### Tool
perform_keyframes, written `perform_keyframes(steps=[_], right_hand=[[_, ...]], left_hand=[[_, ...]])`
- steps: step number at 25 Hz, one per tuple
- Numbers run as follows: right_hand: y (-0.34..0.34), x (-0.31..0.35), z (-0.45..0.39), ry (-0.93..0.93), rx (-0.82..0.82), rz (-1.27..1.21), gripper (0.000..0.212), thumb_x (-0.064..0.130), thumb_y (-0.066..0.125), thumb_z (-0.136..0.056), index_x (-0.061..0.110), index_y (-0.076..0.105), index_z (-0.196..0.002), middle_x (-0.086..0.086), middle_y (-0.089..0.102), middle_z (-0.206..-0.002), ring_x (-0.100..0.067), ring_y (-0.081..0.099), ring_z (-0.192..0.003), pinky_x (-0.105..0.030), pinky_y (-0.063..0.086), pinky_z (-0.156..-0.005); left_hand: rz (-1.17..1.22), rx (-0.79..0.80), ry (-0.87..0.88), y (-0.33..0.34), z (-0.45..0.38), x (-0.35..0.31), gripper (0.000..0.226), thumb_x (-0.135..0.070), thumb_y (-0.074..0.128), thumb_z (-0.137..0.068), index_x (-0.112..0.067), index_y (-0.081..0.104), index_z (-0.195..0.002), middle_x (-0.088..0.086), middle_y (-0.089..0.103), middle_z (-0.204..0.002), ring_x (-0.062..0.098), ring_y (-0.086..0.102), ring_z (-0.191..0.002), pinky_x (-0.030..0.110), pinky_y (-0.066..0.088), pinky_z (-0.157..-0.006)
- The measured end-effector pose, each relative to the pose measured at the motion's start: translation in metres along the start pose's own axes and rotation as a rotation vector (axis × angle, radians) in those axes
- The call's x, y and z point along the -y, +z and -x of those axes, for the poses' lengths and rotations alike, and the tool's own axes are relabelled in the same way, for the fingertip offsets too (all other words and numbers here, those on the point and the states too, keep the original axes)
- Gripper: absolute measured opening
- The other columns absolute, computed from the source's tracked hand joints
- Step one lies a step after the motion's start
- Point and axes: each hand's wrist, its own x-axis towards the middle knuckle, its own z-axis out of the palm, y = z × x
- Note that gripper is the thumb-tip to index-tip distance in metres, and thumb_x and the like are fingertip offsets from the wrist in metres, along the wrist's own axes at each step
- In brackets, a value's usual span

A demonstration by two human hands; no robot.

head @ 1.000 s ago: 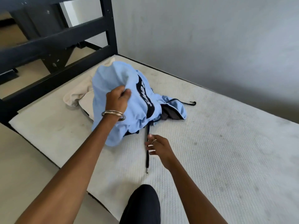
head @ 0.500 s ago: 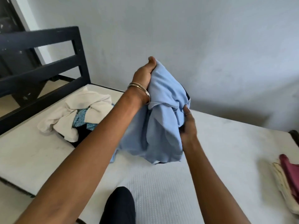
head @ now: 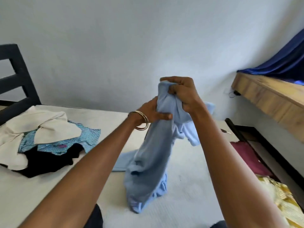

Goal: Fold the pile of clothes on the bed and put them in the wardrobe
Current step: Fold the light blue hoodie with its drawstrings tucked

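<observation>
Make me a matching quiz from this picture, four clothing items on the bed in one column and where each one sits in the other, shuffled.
Items:
1. light blue garment
2. cream garment
3. black garment
4. maroon cloth

Places:
A. under the patterned teal piece, in the pile
B. right edge of the mattress
C. gripped by left hand and right hand
D. top of the pile, by the headboard

Pairs: 1-C, 2-D, 3-A, 4-B

Single head-worn view, close above the bed [head: 189, 170], angled forward and down, edges perhaps distorted.
</observation>
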Motion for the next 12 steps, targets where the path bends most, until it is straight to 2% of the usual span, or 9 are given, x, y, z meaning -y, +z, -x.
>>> perform_keyframes(steps=[1,2,3,4,6,8,9,10,12], right_hand=[[-0.008,0.007,-0.001,-0.063,0.062,0.074,0.04,-0.014,0.05,-0.076,0.004,0.073,-0.102,-0.013,0.072,-0.097,-0.016,0.07,-0.087,-0.031,0.058,-0.08],[-0.018,0.013,-0.004,-0.101,0.086,0.177,0.042,-0.013,0.049,-0.075,0.005,0.072,-0.106,-0.014,0.072,-0.101,-0.014,0.069,-0.088,-0.028,0.057,-0.08],[-0.03,0.018,-0.009,-0.103,0.071,0.297,0.044,-0.012,0.05,-0.076,0.007,0.071,-0.109,-0.014,0.071,-0.103,-0.012,0.067,-0.087,-0.023,0.055,-0.078],[-0.042,0.02,-0.014,-0.101,0.001,0.45,0.043,-0.009,0.054,-0.078,0.011,0.07,-0.113,-0.011,0.071,-0.103,-0.012,0.065,-0.086,-0.021,0.052,-0.078],[-0.057,0.017,-0.016,-0.13,-0.285,0.663,0.028,0.007,0.062,-0.085,0.017,0.069,-0.11,-0.002,0.07,-0.099,-0.018,0.064,-0.088,-0.024,0.047,-0.08],[-0.05,0.007,0.002,-0.121,-0.588,0.582,0.011,0.022,0.06,-0.093,0.012,0.064,-0.091,0.005,0.064,-0.08,-0.019,0.06,-0.076,-0.025,0.036,-0.069],[-0.041,-0.002,0.017,-0.091,-0.674,0.514,0.027,0.031,0.057,-0.096,0.01,0.058,-0.08,0.006,0.056,-0.067,-0.016,0.053,-0.064,-0.024,0.029,-0.062],[-0.029,-0.016,0.032,-0.044,-0.675,0.482,0.042,0.04,0.055,-0.097,0.008,0.053,-0.07,0.006,0.049,-0.058,-0.011,0.045,-0.055,-0.026,0.024,-0.056],[-0.004,-0.053,0.067,0.082,-0.492,0.426,0.05,0.052,0.058,-0.093,0.008,0.052,-0.068,0.007,0.048,-0.056,-0.002,0.042,-0.052,-0.023,0.028,-0.051]], left_hand=[[0.031,-0.064,0.018,0.009,-0.003,-0.003,0.053,-0.043,0.083,-0.069,-0.021,0.06,-0.112,-0.003,0.065,-0.104,-0.004,0.06,-0.085,0.016,0.048,-0.075],[0.039,-0.131,0.005,0.012,-0.005,-0.008,0.036,-0.047,0.079,-0.069,-0.02,0.063,-0.086,-0.004,0.063,-0.082,0.003,0.055,-0.066,0.021,0.045,-0.063],[0.037,-0.188,-0.016,0.011,-0.007,-0.013,0.037,-0.05,0.075,-0.071,-0.02,0.054,-0.065,-0.004,0.052,-0.064,0.01,0.043,-0.055,0.027,0.035,-0.053],[0.067,-0.253,-0.024,0.011,-0.009,-0.019,0.047,-0.05,0.072,-0.076,-0.021,0.041,-0.055,-0.003,0.039,-0.057,0.013,0.03,-0.053,0.029,0.025,-0.051],[0.14,-0.462,-0.116,0.006,-0.017,-0.027,0.054,-0.042,0.067,-0.086,-0.02,0.032,-0.051,-0.002,0.03,-0.056,0.017,0.024,-0.056,0.031,0.02,-0.052],[0.275,-0.654,-0.33,0.002,-0.025,-0.028,0.047,-0.042,0.063,-0.089,-0.015,0.045,-0.056,0.004,0.047,-0.06,0.027,0.047,-0.06,0.032,0.034,-0.057],[0.381,-0.727,-0.416,0.0,-0.027,-0.028,0.044,-0.044,0.062,-0.089,-0.012,0.05,-0.062,0.008,0.057,-0.07,0.033,0.06,-0.075,0.033,0.041,-0.065],[0.474,-0.771,-0.488,0.0,-0.027,-0.028,0.042,-0.046,0.061,-0.089,-0.009,0.054,-0.069,0.01,0.061,-0.081,0.035,0.064,-0.09,0.034,0.044,-0.071],[0.535,-0.792,-0.548,-0.003,-0.028,-0.03,0.042,-0.046,0.056,-0.092,-0.005,0.059,-0.085,0.012,0.064,-0.095,0.032,0.063,-0.096,0.033,0.045,-0.077]])
